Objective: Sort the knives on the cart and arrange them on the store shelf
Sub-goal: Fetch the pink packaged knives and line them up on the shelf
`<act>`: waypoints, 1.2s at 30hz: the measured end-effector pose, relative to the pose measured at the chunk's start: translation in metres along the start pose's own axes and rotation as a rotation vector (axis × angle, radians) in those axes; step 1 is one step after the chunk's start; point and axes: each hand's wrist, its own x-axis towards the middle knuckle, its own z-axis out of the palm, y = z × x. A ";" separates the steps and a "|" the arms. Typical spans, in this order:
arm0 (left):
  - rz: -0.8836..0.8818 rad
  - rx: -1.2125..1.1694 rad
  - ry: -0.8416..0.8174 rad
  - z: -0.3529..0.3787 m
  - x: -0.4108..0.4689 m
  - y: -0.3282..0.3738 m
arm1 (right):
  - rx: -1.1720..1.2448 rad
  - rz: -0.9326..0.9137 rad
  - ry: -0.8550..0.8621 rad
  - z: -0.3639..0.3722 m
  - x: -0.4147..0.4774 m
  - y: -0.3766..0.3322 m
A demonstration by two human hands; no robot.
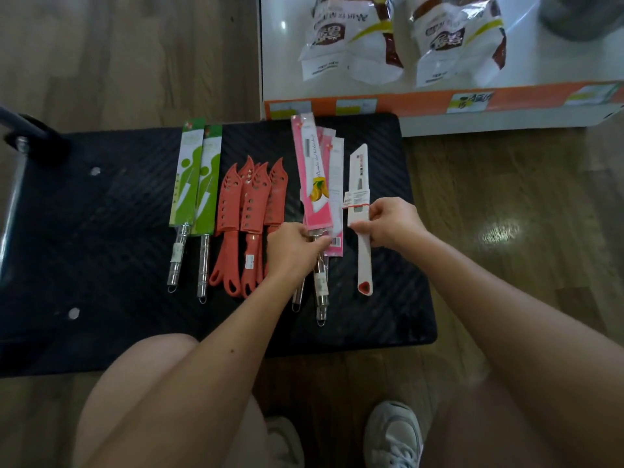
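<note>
We see two snack bags (351,38) side by side, and white sneakers (393,434) on the wood floor (135,62).

- Two bare forearms, no sleeves, no watch, no bracelet, no ring to be seen.
- Left hand (295,246) bare, ungloved; short nails as far as can be told.
- Right hand (393,224) bare, ungloved likewise.
- Small dark mole on the left forearm, roughly midway along it.
- Bare knees and thighs at the bottom of the view; hem of any shorts or skirt out of sight.
- White sneaker (393,437) on the right foot, with grey panels, white laces and a mesh-like toe.
- Second white shoe (283,440) on the left foot, mostly hidden behind the left leg.
</note>
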 end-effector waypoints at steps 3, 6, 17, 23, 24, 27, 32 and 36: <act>0.021 -0.054 0.022 -0.009 0.002 0.008 | 0.042 -0.062 0.015 -0.004 -0.007 -0.005; 0.045 -0.044 0.025 -0.024 0.000 0.018 | 0.094 -0.096 0.039 -0.014 -0.012 -0.016; 0.078 -0.101 0.027 -0.134 -0.089 0.154 | 0.246 -0.148 0.021 -0.128 -0.125 -0.121; 0.105 -0.103 0.024 -0.230 -0.172 0.266 | 0.186 -0.199 0.054 -0.222 -0.235 -0.206; 0.107 -0.109 0.021 -0.246 -0.186 0.284 | 0.195 -0.212 0.055 -0.239 -0.254 -0.221; 0.117 -0.128 0.011 -0.291 -0.224 0.338 | 0.224 -0.248 0.079 -0.285 -0.305 -0.262; 0.152 -0.191 0.028 -0.337 -0.272 0.410 | 0.249 -0.291 0.112 -0.343 -0.370 -0.309; 0.174 -0.233 0.013 -0.358 -0.301 0.447 | 0.274 -0.331 0.145 -0.373 -0.405 -0.329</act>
